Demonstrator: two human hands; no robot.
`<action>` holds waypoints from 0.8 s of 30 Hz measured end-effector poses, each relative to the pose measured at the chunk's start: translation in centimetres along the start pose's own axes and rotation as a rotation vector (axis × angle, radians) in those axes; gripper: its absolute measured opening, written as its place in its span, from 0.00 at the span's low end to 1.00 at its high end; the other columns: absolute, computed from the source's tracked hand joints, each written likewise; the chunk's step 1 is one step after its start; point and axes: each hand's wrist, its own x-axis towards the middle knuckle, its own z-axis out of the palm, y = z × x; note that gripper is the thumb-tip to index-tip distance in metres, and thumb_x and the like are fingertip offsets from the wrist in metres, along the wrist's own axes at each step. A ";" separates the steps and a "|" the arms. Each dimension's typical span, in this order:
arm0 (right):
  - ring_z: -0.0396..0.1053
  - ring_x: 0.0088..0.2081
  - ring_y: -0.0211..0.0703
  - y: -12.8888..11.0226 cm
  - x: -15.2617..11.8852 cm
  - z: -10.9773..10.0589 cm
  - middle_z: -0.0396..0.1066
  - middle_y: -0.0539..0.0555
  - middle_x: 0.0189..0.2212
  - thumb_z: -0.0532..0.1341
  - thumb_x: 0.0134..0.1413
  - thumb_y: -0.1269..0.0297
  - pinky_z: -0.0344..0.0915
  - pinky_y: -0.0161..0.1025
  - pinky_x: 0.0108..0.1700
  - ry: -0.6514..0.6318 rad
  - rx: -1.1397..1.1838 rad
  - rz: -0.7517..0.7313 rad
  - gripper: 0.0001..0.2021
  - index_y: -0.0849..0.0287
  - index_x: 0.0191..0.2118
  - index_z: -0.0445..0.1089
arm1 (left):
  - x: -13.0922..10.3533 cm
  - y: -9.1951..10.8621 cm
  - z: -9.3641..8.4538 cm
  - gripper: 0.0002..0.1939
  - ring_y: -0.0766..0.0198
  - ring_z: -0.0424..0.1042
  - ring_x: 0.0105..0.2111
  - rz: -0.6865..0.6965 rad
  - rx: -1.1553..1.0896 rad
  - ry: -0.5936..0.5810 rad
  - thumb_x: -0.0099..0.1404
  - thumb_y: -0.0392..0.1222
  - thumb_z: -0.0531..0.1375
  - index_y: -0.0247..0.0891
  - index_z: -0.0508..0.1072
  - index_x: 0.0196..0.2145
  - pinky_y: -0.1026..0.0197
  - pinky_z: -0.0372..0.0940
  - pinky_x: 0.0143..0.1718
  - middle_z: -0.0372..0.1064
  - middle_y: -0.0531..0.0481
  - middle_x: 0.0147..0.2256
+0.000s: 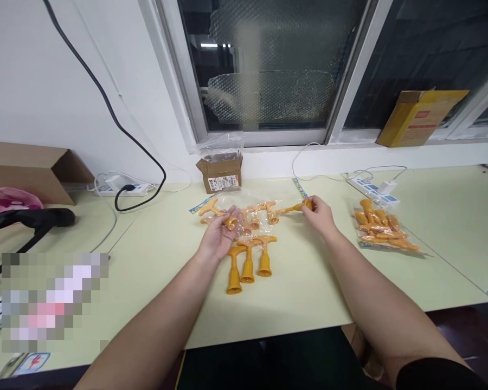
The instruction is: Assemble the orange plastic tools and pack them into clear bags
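Note:
My left hand (pixel 218 235) is closed on an orange plastic T-handled piece (pixel 230 222), its flared, bell-like end showing beside the thumb. At the right, my right hand (pixel 319 218) pinches another orange piece (pixel 289 209) by one end, its narrow part pointing left. Between the hands lies a clear plastic bag (pixel 244 201) with several orange T-handled pieces in or under it; which, I cannot tell. Nearer to me, three loose orange T-handled pieces (pixel 248 264) lie side by side, flared ends toward me.
A filled clear bag of orange pieces (pixel 380 227) lies at the right. A small open carton (pixel 220 172) stands by the window. Power strips (pixel 373 190) with cables lie along the wall. At the left are a large cardboard box (pixel 24 165) and a black strap-like object (pixel 36 219).

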 end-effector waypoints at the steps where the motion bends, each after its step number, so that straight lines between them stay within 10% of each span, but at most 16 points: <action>1: 0.66 0.28 0.40 -0.3 0.0 -0.1 0.70 0.49 0.29 0.63 0.50 0.56 0.61 0.37 0.29 0.014 0.189 -0.007 0.10 0.54 0.37 0.68 | 0.0 0.0 0.0 0.13 0.59 0.79 0.49 0.010 0.000 0.000 0.63 0.26 0.61 0.37 0.72 0.43 0.58 0.76 0.51 0.77 0.43 0.51; 8: 0.53 0.18 0.32 -3.1 -1.6 -0.9 0.61 0.44 0.21 0.65 0.56 0.46 0.50 0.32 0.19 -0.281 0.862 -0.049 0.16 0.54 0.38 0.67 | 0.2 -0.3 -0.4 0.31 0.57 0.79 0.51 0.057 0.043 -0.050 0.61 0.24 0.62 0.49 0.64 0.57 0.56 0.76 0.49 0.73 0.46 0.58; 13: 0.66 0.25 0.36 -3.7 -3.2 0.1 0.70 0.49 0.31 0.70 0.56 0.52 0.65 0.35 0.22 -0.422 0.681 -0.260 0.14 0.54 0.41 0.70 | 0.1 -0.2 -0.2 0.28 0.57 0.81 0.47 0.084 0.042 -0.027 0.63 0.29 0.64 0.49 0.65 0.57 0.54 0.77 0.49 0.74 0.46 0.56; 24: 0.71 0.46 0.47 -3.9 -3.9 1.3 0.68 0.57 0.46 0.66 0.57 0.60 0.77 0.45 0.43 -0.148 0.230 -0.438 0.09 0.53 0.42 0.72 | 0.2 -0.1 -0.1 0.28 0.54 0.80 0.50 0.119 0.009 -0.016 0.65 0.30 0.64 0.50 0.62 0.57 0.51 0.76 0.50 0.75 0.47 0.54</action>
